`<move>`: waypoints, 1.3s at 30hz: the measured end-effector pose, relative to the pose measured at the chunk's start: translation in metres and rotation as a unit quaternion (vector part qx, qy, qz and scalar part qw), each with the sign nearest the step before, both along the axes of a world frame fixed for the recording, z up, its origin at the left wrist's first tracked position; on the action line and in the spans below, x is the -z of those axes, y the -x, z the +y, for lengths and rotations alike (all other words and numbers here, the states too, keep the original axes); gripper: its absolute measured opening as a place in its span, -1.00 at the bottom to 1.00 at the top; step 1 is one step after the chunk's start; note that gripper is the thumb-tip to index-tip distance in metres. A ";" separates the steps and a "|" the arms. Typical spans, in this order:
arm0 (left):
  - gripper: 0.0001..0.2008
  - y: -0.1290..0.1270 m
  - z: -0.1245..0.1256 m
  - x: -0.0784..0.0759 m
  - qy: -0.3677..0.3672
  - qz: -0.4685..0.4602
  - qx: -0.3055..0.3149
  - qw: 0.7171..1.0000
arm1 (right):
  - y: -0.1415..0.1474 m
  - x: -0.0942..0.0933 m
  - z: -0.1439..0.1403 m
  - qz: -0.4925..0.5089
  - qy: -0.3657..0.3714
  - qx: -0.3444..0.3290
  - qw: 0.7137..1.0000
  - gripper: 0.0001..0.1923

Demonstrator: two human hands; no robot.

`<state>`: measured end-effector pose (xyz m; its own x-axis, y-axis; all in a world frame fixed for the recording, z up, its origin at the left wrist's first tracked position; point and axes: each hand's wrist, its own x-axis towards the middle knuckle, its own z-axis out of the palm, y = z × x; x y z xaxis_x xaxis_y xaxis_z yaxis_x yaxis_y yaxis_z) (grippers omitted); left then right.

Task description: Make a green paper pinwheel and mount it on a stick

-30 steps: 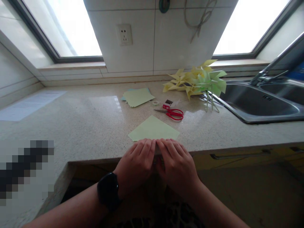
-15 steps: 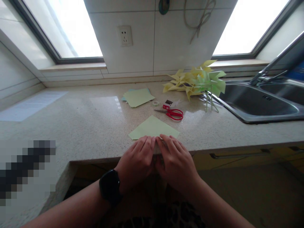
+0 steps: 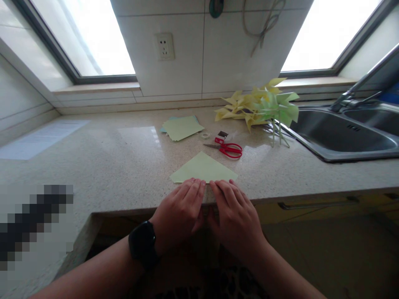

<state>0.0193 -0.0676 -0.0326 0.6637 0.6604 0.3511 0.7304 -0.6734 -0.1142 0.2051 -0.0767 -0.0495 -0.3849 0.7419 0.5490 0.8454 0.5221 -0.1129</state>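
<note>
Both hands, left hand (image 3: pixel 181 209) and right hand (image 3: pixel 233 214), are pressing flat, fingers extended side by side, on the near edge of the green paper (image 3: pixel 202 168), which is lying just beyond the fingertips with its fold running left-right.

We see a pale green matt paper sheet (image 3: pixel 203 168) on the speckled, polished stone bench (image 3: pixel 124 162), which throws back window light. Far right, a brushed steel sink (image 3: pixel 339 137) looks dull-glossy. The red scissors (image 3: pixel 229 149) have shiny plastic handles and metal blades. The white wall tiles (image 3: pixel 224 50) are smooth and glazed.
</note>
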 end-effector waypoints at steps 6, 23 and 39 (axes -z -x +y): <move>-0.36 -0.002 0.004 0.002 0.015 0.006 0.000 1.000 | 0.001 -0.006 0.004 -0.015 0.016 0.004 1.000 -0.41; -0.40 0.010 -0.004 -0.005 0.015 -0.023 -0.056 0.998 | -0.003 -0.007 0.007 -0.011 0.032 -0.008 0.999 -0.36; -0.39 0.016 0.012 -0.015 0.047 -0.026 -0.030 0.998 | -0.002 -0.014 0.009 -0.021 0.050 0.006 0.999 -0.27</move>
<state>0.0038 -0.0552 -0.0181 0.6046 0.7299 0.3191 0.7728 -0.6346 -0.0127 0.2074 -0.0679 -0.0358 -0.3965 0.7966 0.4564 0.8565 0.4999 -0.1283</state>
